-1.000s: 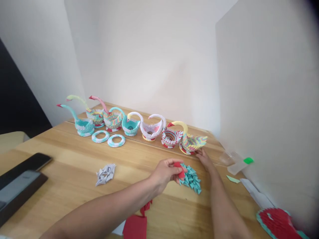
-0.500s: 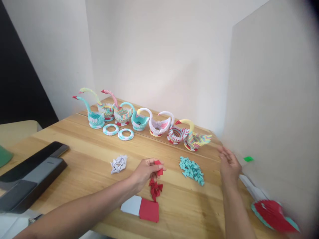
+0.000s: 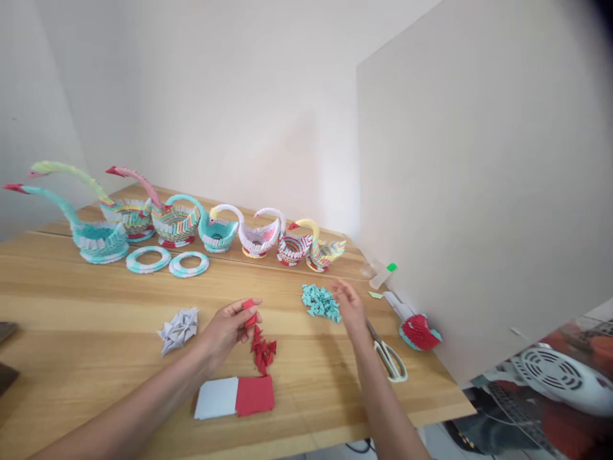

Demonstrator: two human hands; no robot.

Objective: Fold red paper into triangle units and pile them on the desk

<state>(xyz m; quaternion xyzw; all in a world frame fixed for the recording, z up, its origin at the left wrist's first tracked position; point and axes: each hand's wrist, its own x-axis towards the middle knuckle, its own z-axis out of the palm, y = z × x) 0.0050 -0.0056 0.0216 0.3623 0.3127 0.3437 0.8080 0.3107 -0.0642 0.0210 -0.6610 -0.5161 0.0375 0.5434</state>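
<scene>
My left hand [image 3: 225, 331] pinches a small folded red paper piece [image 3: 249, 312] above a little heap of red folded pieces [image 3: 263, 350]. My right hand [image 3: 351, 306] hovers with fingers apart and holds nothing, just right of a pile of teal folded pieces [image 3: 320, 302]. Scissors [image 3: 389, 355] lie right of that wrist. A red paper square [image 3: 255, 394] and a white paper square [image 3: 216, 398] lie side by side near the table's front edge.
A row of paper swans [image 3: 215, 229] stands along the back of the wooden table [image 3: 71, 319], with two teal-white rings [image 3: 167, 261] in front. A white folded-piece heap [image 3: 177, 328] lies left. A red-and-teal paper model [image 3: 418, 331] sits by the right board.
The view has swung to the right. My right hand drew back from the yellow swan to beside the teal pile. My left hand carried the red piece leftward over the red heap.
</scene>
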